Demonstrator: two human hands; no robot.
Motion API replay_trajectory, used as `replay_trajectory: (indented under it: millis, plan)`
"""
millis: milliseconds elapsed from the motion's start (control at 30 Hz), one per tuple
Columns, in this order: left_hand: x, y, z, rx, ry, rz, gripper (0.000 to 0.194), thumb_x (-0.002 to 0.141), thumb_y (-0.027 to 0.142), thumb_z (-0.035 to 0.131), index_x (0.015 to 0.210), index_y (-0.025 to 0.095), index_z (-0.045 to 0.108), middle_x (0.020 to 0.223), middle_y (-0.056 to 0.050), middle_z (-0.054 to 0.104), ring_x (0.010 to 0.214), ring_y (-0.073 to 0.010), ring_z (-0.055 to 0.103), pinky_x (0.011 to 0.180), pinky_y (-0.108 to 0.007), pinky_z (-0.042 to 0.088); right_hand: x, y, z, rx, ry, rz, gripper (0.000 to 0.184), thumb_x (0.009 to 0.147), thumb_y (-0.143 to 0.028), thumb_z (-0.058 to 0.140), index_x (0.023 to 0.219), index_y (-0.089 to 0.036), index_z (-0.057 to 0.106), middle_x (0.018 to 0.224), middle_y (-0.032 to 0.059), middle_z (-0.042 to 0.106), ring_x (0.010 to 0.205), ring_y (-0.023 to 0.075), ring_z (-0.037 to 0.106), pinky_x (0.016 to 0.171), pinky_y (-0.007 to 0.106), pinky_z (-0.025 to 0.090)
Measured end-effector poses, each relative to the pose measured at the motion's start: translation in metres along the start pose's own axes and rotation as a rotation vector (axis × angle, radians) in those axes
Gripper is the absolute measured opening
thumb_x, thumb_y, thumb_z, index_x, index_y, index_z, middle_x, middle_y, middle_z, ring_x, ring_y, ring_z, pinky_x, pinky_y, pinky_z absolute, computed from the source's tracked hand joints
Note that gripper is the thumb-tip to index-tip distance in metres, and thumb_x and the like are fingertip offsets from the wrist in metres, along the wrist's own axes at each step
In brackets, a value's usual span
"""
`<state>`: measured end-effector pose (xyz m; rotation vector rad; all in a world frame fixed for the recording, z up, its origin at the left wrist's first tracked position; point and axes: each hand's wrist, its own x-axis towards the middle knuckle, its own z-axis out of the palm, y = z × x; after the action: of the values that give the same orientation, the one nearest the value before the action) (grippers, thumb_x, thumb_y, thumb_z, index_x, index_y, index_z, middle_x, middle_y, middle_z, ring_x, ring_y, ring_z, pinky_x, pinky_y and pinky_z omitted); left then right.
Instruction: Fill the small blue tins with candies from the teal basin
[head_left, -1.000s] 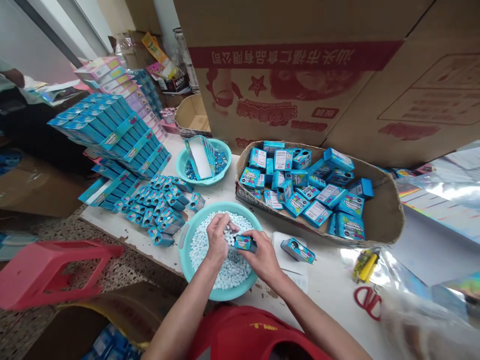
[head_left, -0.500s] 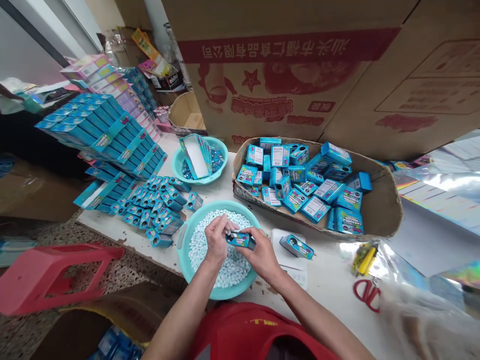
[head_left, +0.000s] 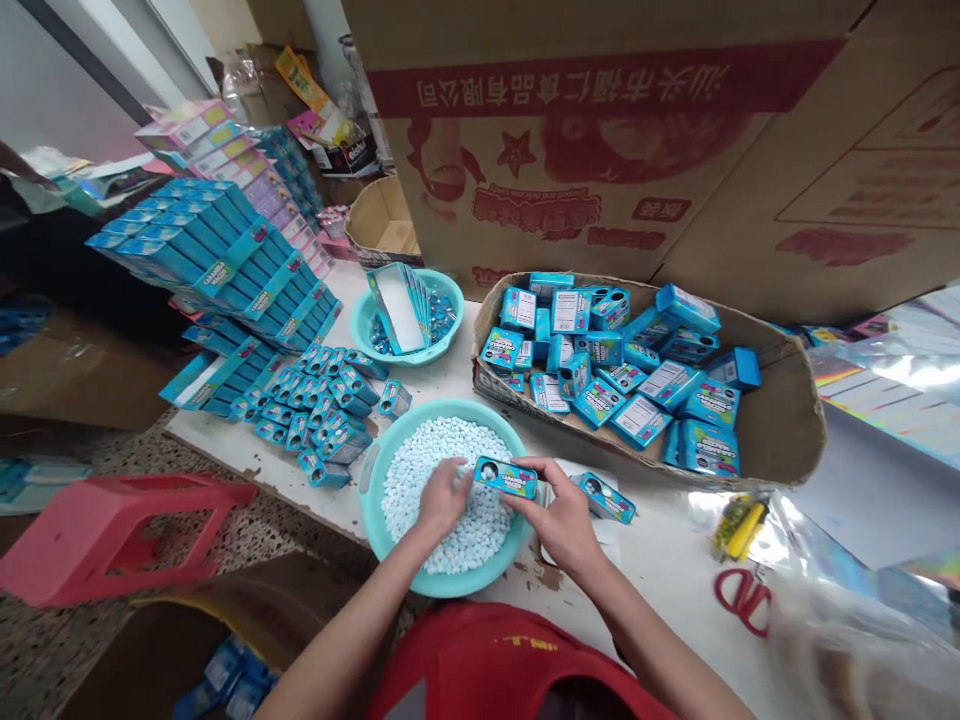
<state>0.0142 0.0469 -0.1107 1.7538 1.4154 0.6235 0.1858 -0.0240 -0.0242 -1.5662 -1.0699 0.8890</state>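
Right hand (head_left: 559,510): fingers closed on the right end of a small blue carton (head_left: 506,478), one round hole showing at its left end; white contents visible in the hole. Carton held above the right part of a turquoise basin (head_left: 369,520) of small pale-blue candies (head_left: 420,450). Left hand (head_left: 446,497): over the candies, fingers bent and near the carton's holed end; whether they grip a candy cannot be told. Basin stands on the white desk (head_left: 652,570). Just right of the right hand, a second blue carton (head_left: 607,498), also holed, lies on the desk. Beyond it, a cut-down cardboard tray (head_left: 780,420) holds many blue cartons in loose order, its right end bare. Left of the basin: a cluster of small cartons (head_left: 319,400), and behind it a tall stack of blue display boxes (head_left: 217,270). Behind the basin, a smaller turquoise bowl (head_left: 364,325) holds wrapped pieces and folded card sleeves (head_left: 405,310). Far right of desk: red-handled scissors (head_left: 742,600), with a yellow-handled tool (head_left: 746,530) just behind.
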Motion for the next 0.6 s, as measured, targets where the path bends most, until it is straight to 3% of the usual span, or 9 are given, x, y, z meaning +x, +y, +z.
replay_trajectory:
  millis: [67,167,300,367,433,500,600]
  plan:
    - [-0.016,-0.013,0.018,0.313,-0.12,0.167,0.041,0.079,0.049,0.053,0.11,0.023,0.059,0.119,-0.01,0.059,0.115,-0.0302,0.047,0.1,-0.053,0.031,0.003,-0.001,0.0,-0.005,0.012,-0.006,0.029,0.07,-0.033,0.069,0.096,-0.023,0.063,0.096,0.0041,0.066,0.09,0.0232,0.059,0.082,0.036,0.045]
    - [-0.024,-0.017,0.032,0.614,-0.181,0.343,0.051,0.079,0.052,0.053,0.119,0.02,0.055,0.122,-0.014,0.054,0.117,-0.032,0.043,0.099,-0.052,0.031,0.009,-0.001,0.004,-0.017,0.006,-0.011,0.031,0.071,-0.034,0.069,0.098,-0.021,0.062,0.094,0.0041,0.066,0.088,0.0226,0.06,0.081,0.035,0.045]
    - [-0.001,-0.015,0.023,0.715,-0.186,0.263,0.029,0.085,0.04,0.047,0.1,0.02,0.062,0.101,-0.012,0.059,0.099,-0.0274,0.051,0.083,-0.041,0.04,0.013,-0.001,0.009,-0.038,-0.002,0.036,0.032,0.07,-0.036,0.069,0.097,-0.02,0.061,0.091,0.0039,0.066,0.083,0.0222,0.06,0.077,0.034,0.046]
    - [0.011,-0.015,0.015,0.605,-0.135,0.127,0.02,0.083,0.034,0.049,0.088,0.02,0.063,0.094,-0.01,0.06,0.094,-0.0254,0.053,0.079,-0.037,0.04,0.01,0.0,0.009,-0.036,0.005,0.044,0.033,0.07,-0.036,0.069,0.097,-0.02,0.06,0.09,0.0038,0.066,0.082,0.0222,0.06,0.076,0.034,0.046]
    - [0.019,-0.016,0.008,0.312,-0.03,-0.051,0.011,0.077,0.03,0.056,0.075,0.02,0.06,0.085,-0.007,0.06,0.088,-0.0228,0.055,0.075,-0.032,0.04,0.005,0.003,0.008,-0.029,0.003,0.052,0.032,0.07,-0.037,0.069,0.096,-0.02,0.06,0.09,0.004,0.066,0.082,0.0225,0.061,0.076,0.035,0.047]
    - [0.022,-0.013,0.001,-0.007,0.062,-0.199,0.013,0.071,0.031,0.061,0.066,0.02,0.055,0.072,-0.003,0.056,0.077,-0.0196,0.056,0.069,-0.028,0.04,0.0,0.008,0.009,-0.044,-0.001,0.058,0.032,0.071,-0.038,0.069,0.096,-0.02,0.06,0.092,0.0048,0.066,0.084,0.0232,0.061,0.077,0.035,0.047]
    - [0.019,0.003,-0.012,-0.273,0.107,-0.3,0.023,0.075,0.04,0.054,0.065,0.021,0.048,0.06,0.002,0.05,0.055,-0.0135,0.05,0.053,-0.024,0.037,-0.004,0.019,0.015,-0.117,0.0,0.033,0.03,0.072,-0.036,0.068,0.097,-0.021,0.06,0.095,0.0052,0.066,0.087,0.0242,0.061,0.078,0.036,0.047]
